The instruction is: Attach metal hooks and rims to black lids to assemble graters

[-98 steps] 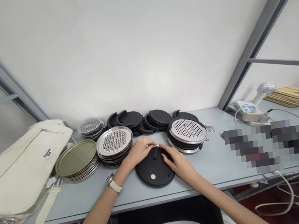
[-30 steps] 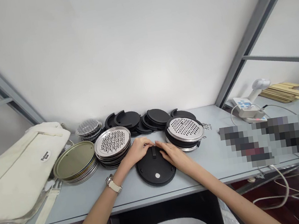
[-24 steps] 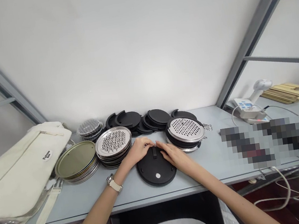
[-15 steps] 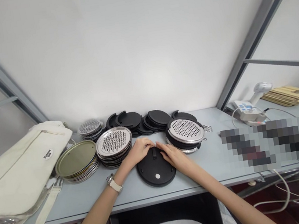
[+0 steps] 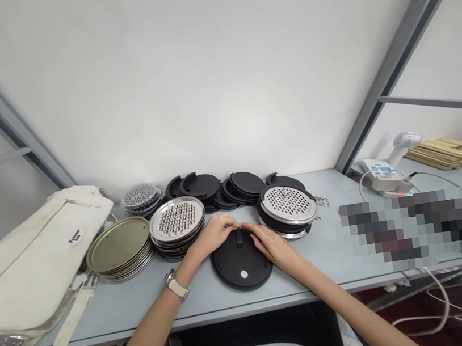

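A black round disc with a short strap, small nubs and a white round sticker lies flat on the table. At its far edge, where the strap ends, my left hand pinches a small shiny metal piece, too small to name surely. Opposite, the fingertips of my right hand close on the same piece, the hand resting over the disc's right edge. A stack of metal grater plates stands beyond my left hand. Right of the disc is a pile of black discs fitted with grater plates, metal wire loops at its side.
Several black discs lie along the wall, beside small grater plates. Olive round plates are stacked at left, near a cream bag. At right stand a white device, wooden pieces and cables.
Both hands stay at the disc's far edge, with only slight finger movement. The whole view has shifted a little.
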Available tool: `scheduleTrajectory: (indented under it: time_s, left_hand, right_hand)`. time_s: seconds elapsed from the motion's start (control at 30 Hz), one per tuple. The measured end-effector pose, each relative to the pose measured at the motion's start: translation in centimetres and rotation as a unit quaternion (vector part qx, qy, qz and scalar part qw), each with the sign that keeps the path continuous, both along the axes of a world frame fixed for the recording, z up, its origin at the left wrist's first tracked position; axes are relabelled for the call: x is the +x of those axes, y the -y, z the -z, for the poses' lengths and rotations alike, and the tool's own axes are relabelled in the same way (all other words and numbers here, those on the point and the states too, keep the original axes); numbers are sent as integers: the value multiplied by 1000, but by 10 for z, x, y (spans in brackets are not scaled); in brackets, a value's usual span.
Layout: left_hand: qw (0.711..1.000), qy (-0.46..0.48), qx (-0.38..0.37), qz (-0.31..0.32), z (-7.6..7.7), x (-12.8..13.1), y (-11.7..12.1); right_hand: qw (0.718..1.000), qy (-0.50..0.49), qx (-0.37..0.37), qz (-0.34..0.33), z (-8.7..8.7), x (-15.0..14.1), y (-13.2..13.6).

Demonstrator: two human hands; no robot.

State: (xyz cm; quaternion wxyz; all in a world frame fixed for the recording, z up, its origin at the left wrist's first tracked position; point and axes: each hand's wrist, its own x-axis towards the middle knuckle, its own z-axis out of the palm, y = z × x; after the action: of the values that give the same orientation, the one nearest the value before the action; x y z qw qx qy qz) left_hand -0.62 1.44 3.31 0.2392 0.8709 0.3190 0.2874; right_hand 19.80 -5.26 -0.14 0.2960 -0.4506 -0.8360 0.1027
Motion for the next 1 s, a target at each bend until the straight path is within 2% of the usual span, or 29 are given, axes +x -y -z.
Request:
scheduleTrajectory:
  time_s: [0.37,0.53,0.7,1.0]
  left_hand:
    - [1000,-23,6,-5,-3,2,4]
    - [999,-45,16,-4,1,1,4]
    - [998,-56,20,-9,3,0,4]
    - [998,-40,20,-38,-8,2,8]
  right_hand:
    - [999,-36,-34,-7,-5,1,6]
    - [999,-32,-39,-13,-10,0,12]
    - [998,-39,-46,-13,-8,0,12]
    - [999,-44,-20,-18,-1,2,10]
